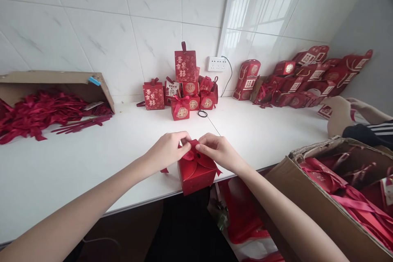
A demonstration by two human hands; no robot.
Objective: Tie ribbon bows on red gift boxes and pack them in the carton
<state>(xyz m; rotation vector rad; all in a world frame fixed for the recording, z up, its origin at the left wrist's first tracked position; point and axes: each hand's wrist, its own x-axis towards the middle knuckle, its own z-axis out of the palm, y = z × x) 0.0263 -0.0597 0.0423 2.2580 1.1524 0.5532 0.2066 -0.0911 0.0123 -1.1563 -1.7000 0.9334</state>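
Left hand (172, 147) and right hand (219, 149) fingers pinched the red box (198, 176) atop; it seemed light, creasable, best steadied by its sides.

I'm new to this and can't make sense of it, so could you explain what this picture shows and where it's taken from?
There is no machine here: one camera, worn on a person's head, looks down at their bare left hand and right hand. The fingers of both hold the top of a red box at the edge of a white table. Red ribbons lie to the left, small boxes stand by the wall, and more boxes are piled to the right. Someone else's arm shows at far right.
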